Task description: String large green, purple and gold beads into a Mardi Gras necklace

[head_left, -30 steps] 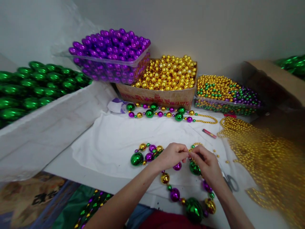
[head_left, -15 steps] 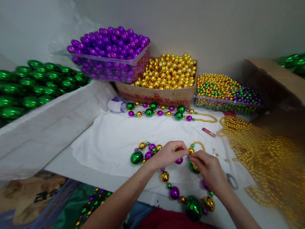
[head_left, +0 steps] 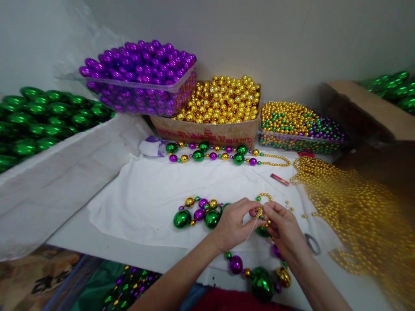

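My left hand (head_left: 235,222) and my right hand (head_left: 281,226) meet fingertip to fingertip over a white cloth (head_left: 152,194). Both are pinched on a thin white string of the bead necklace (head_left: 207,214), near its small gold beads. The necklace of big green, purple and gold balls loops from left of my hands down to a large green ball (head_left: 262,284) at the table's near edge. Part of the strand is hidden under my hands.
A second bead strand (head_left: 223,154) lies at the back of the cloth. Behind stand a tub of purple balls (head_left: 139,73), a carton of gold balls (head_left: 220,103), a tray of small mixed beads (head_left: 298,125). Green balls (head_left: 42,121) left, gold strands (head_left: 353,211) right, scissors (head_left: 311,244), red lighter (head_left: 279,179).
My hands have shifted slightly toward me and a short length of white string now shows between them. The view has swung a little to the right.
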Action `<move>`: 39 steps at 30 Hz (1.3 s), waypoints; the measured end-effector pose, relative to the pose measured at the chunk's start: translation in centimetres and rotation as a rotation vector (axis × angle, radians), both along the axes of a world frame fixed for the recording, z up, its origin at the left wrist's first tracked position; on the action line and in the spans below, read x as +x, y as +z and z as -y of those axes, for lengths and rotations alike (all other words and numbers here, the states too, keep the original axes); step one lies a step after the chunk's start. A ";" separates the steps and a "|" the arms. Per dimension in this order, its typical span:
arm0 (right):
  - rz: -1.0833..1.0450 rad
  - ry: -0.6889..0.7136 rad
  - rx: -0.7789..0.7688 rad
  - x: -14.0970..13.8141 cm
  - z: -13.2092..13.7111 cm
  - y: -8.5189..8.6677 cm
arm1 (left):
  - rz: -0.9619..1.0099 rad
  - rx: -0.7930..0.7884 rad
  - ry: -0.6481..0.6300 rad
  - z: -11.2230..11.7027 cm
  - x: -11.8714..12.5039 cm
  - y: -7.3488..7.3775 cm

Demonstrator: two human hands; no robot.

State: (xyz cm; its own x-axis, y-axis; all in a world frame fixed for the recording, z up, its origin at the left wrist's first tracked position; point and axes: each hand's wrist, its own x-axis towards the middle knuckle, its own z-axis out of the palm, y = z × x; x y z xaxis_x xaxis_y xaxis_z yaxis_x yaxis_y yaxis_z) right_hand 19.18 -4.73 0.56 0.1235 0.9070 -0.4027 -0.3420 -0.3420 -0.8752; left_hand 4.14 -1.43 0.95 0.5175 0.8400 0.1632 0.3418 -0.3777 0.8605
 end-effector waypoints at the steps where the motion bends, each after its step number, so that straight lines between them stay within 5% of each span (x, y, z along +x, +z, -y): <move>1: 0.026 -0.013 0.005 -0.1 0.1 -0.1 | 0.007 0.004 0.031 -0.1 -0.1 0.0; 5: 0.167 -0.003 0.075 -0.3 0.8 -0.3 | 0.087 -0.123 0.134 -0.7 -0.4 0.3; 13: 0.675 0.199 0.438 0.8 2.2 -0.9 | 0.293 -0.729 0.157 -1.5 -0.4 0.1; 18: 0.643 0.269 0.369 1.4 1.9 -1.3 | 0.296 -0.851 0.131 -1.5 -0.3 -0.6; 24: 0.296 0.441 0.099 2.0 1.0 -0.8 | 0.329 -0.807 0.027 -1.7 -1.3 -0.4; 28: 0.045 0.431 -0.055 2.4 0.7 -0.6 | 0.260 -0.744 -0.116 -1.4 -1.2 0.1; 35: -0.055 0.291 -0.116 1.7 0.8 -0.7 | -0.012 -0.188 -0.055 -0.1 -0.2 -0.5; 39: 0.034 0.244 -0.095 1.1 1.1 -1.3 | -0.073 -0.052 -0.025 -0.1 -0.2 -0.9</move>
